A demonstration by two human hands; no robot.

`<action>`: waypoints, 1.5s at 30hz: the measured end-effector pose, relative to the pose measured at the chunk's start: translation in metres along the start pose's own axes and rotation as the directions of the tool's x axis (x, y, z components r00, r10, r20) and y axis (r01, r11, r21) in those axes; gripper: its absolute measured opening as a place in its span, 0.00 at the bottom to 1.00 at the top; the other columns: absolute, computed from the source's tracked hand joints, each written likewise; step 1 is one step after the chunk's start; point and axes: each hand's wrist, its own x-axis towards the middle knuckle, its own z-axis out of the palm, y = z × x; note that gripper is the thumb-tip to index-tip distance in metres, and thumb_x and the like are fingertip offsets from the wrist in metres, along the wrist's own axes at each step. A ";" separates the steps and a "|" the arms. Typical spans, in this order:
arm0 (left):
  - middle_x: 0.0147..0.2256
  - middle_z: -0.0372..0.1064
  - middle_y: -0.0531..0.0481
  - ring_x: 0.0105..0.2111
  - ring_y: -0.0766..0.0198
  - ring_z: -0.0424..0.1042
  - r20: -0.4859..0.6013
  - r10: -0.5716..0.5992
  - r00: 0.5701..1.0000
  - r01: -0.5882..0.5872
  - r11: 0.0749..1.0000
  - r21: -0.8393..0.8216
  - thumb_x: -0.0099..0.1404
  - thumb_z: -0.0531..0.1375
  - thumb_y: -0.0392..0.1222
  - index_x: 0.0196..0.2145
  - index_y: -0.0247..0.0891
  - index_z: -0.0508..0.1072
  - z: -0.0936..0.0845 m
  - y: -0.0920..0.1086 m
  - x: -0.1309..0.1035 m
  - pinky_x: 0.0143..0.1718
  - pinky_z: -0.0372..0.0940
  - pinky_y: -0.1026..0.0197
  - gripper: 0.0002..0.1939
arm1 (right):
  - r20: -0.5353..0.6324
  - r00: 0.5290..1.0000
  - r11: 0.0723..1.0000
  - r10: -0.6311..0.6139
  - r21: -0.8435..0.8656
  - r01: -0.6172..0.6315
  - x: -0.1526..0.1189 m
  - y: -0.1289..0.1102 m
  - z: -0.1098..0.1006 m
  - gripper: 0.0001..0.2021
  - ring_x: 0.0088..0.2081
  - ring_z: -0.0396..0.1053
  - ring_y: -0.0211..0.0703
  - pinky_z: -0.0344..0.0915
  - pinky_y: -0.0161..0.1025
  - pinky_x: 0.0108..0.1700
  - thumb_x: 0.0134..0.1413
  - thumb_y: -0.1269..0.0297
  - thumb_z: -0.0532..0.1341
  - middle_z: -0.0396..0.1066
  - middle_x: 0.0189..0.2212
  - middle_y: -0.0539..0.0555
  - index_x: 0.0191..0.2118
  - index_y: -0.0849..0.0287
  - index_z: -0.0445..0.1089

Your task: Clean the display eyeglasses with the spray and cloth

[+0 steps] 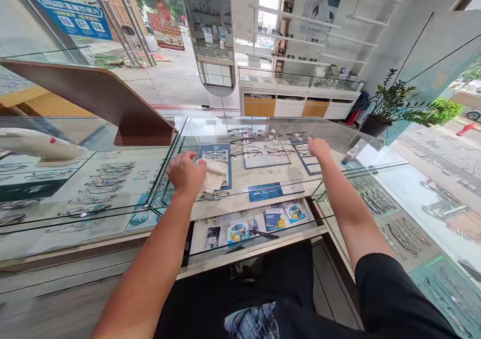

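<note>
Over the left part of the glass display case (246, 121), my left hand (187, 172) has its fingers curled on a beige cloth (215, 175), which spreads out past my thumb. My right hand (319, 149) is closed above the right part of the case, its fingertips turned away; what they hold, if anything, is hidden. Several eyeglasses (246, 153) lie between my hands, some on a white board with a dark edge. Blue-edged trays (230, 166) lie near each hand. A blue card (265, 192) sits closer to me.
An open drawer (221, 266) in front of my body holds leaflets, discs and a black pen (264, 234). Other glass cases with eyewear stand left and right. A brown slanted board (93, 91) rises at the left. A potted plant (376, 123) and shelves are farther back.
</note>
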 end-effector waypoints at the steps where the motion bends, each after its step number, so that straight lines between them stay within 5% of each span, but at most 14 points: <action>1: 0.54 0.80 0.30 0.56 0.32 0.74 -0.016 0.020 1.000 -0.020 1.000 -0.001 0.69 0.62 0.42 0.51 0.34 0.80 0.000 0.003 -0.001 0.59 0.65 0.39 0.16 | -0.008 1.000 1.000 -0.004 0.000 0.004 -0.003 0.000 -0.003 0.20 0.58 0.79 0.57 0.75 0.57 0.62 0.75 0.52 0.65 0.80 0.56 0.67 0.56 0.64 0.79; 4: 0.52 0.81 0.32 0.56 0.34 0.74 -0.044 0.096 0.994 -0.099 0.992 -0.075 0.70 0.61 0.42 0.47 0.37 0.80 0.000 0.012 -0.006 0.59 0.64 0.40 0.12 | -0.040 0.996 0.996 -0.076 0.033 0.077 -0.017 -0.004 -0.008 0.26 0.57 0.80 0.66 0.71 0.53 0.62 0.79 0.51 0.55 0.84 0.44 0.76 0.41 0.67 0.83; 8: 0.44 0.81 0.38 0.49 0.44 0.77 -0.040 0.226 0.973 -0.226 0.912 -0.343 0.71 0.59 0.44 0.40 0.39 0.79 0.000 0.030 -0.019 0.55 0.67 0.45 0.09 | -0.108 0.944 0.934 -0.312 0.147 0.326 -0.062 -0.030 -0.001 0.31 0.48 0.82 0.53 0.71 0.43 0.55 0.81 0.45 0.48 0.86 0.40 0.62 0.40 0.56 0.83; 9: 0.42 0.81 0.40 0.46 0.47 0.77 -0.004 0.241 0.971 -0.217 0.867 -0.448 0.71 0.59 0.46 0.39 0.40 0.79 0.000 0.035 -0.023 0.51 0.68 0.49 0.10 | -0.156 0.907 0.889 -0.391 0.193 0.416 -0.077 -0.040 0.004 0.31 0.46 0.82 0.50 0.71 0.42 0.53 0.81 0.44 0.47 0.86 0.41 0.59 0.41 0.54 0.82; 11: 0.40 0.81 0.43 0.40 0.53 0.77 0.104 0.240 0.965 -0.118 0.756 -0.644 0.71 0.62 0.51 0.39 0.40 0.80 0.001 0.041 -0.029 0.44 0.69 0.54 0.13 | -0.394 0.708 0.627 -0.586 0.333 0.704 -0.108 -0.062 0.019 0.30 0.42 0.81 0.50 0.71 0.44 0.48 0.80 0.44 0.49 0.84 0.38 0.59 0.39 0.55 0.82; 14: 0.40 0.82 0.43 0.41 0.55 0.79 0.258 0.280 0.925 0.069 0.542 -0.837 0.67 0.68 0.61 0.41 0.39 0.82 0.004 0.046 -0.035 0.45 0.71 0.56 0.21 | -0.542 0.492 0.284 -0.682 0.424 0.860 -0.149 -0.090 0.047 0.24 0.40 0.81 0.50 0.72 0.46 0.45 0.80 0.48 0.51 0.85 0.40 0.58 0.45 0.52 0.83; 19: 0.41 0.83 0.42 0.43 0.55 0.80 0.463 0.382 0.800 0.368 0.297 -0.881 0.60 0.74 0.69 0.43 0.38 0.85 0.008 0.046 -0.038 0.43 0.71 0.57 0.31 | -0.508 0.412 0.137 -0.756 0.493 0.859 -0.183 -0.104 0.085 0.20 0.47 0.82 0.53 0.76 0.51 0.51 0.80 0.54 0.51 0.86 0.45 0.59 0.52 0.49 0.82; 22: 0.35 0.81 0.45 0.37 0.60 0.77 0.487 0.393 0.780 0.413 0.260 -0.873 0.55 0.78 0.68 0.38 0.37 0.85 0.010 0.048 -0.040 0.41 0.69 0.59 0.30 | -0.477 0.370 0.105 -0.797 0.495 0.863 -0.186 -0.096 0.093 0.18 0.51 0.82 0.55 0.76 0.53 0.54 0.80 0.56 0.52 0.86 0.50 0.59 0.56 0.47 0.81; 26: 0.30 0.78 0.48 0.33 0.63 0.73 0.485 0.353 0.800 0.407 0.275 -0.871 0.50 0.82 0.66 0.33 0.37 0.85 0.007 0.054 -0.044 0.38 0.67 0.60 0.29 | -0.477 0.408 0.091 -0.778 0.557 0.825 -0.188 -0.087 0.097 0.16 0.52 0.82 0.55 0.75 0.53 0.54 0.79 0.57 0.55 0.85 0.50 0.59 0.52 0.46 0.81; 29: 0.30 0.78 0.48 0.32 0.63 0.72 0.483 0.313 0.818 0.407 0.278 -0.870 0.50 0.81 0.66 0.34 0.37 0.85 0.005 0.057 -0.049 0.36 0.67 0.59 0.29 | -0.466 0.619 0.124 -0.631 0.728 0.674 -0.190 -0.087 0.100 0.11 0.47 0.80 0.52 0.74 0.50 0.49 0.76 0.53 0.60 0.83 0.45 0.57 0.46 0.48 0.79; 31: 0.30 0.78 0.48 0.31 0.63 0.72 0.488 0.283 0.826 0.414 0.282 -0.865 0.51 0.81 0.66 0.34 0.38 0.85 0.004 0.059 -0.052 0.35 0.67 0.59 0.29 | -0.320 0.772 0.157 -0.549 0.868 0.471 -0.187 -0.090 0.101 0.10 0.44 0.77 0.49 0.71 0.47 0.46 0.70 0.49 0.66 0.80 0.42 0.54 0.43 0.49 0.77; 32: 0.30 0.79 0.48 0.31 0.63 0.73 0.493 0.270 0.827 0.421 0.284 -0.861 0.50 0.81 0.66 0.34 0.38 0.85 0.004 0.060 -0.053 0.35 0.67 0.58 0.29 | -0.226 0.810 0.173 -0.540 0.913 0.370 -0.185 -0.091 0.102 0.12 0.43 0.76 0.49 0.70 0.46 0.45 0.67 0.47 0.69 0.79 0.40 0.53 0.42 0.49 0.77; 35: 0.30 0.80 0.47 0.31 0.62 0.74 0.514 0.244 0.822 0.446 0.286 -0.848 0.46 0.82 0.68 0.34 0.38 0.85 0.004 0.061 -0.056 0.34 0.67 0.58 0.32 | -0.030 0.799 0.206 -0.601 0.960 0.190 -0.177 -0.094 0.102 0.18 0.40 0.73 0.47 0.69 0.45 0.43 0.59 0.41 0.73 0.78 0.37 0.52 0.39 0.51 0.79; 45: 0.34 0.82 0.48 0.34 0.63 0.73 0.549 0.200 0.812 0.472 0.329 -0.818 0.44 0.83 0.63 0.33 0.40 0.86 -0.002 0.063 -0.056 0.37 0.66 0.60 0.28 | 0.179 0.708 0.190 -0.683 0.980 -0.065 -0.170 -0.095 0.103 0.21 0.39 0.70 0.45 0.69 0.44 0.45 0.51 0.39 0.77 0.79 0.36 0.52 0.33 0.52 0.79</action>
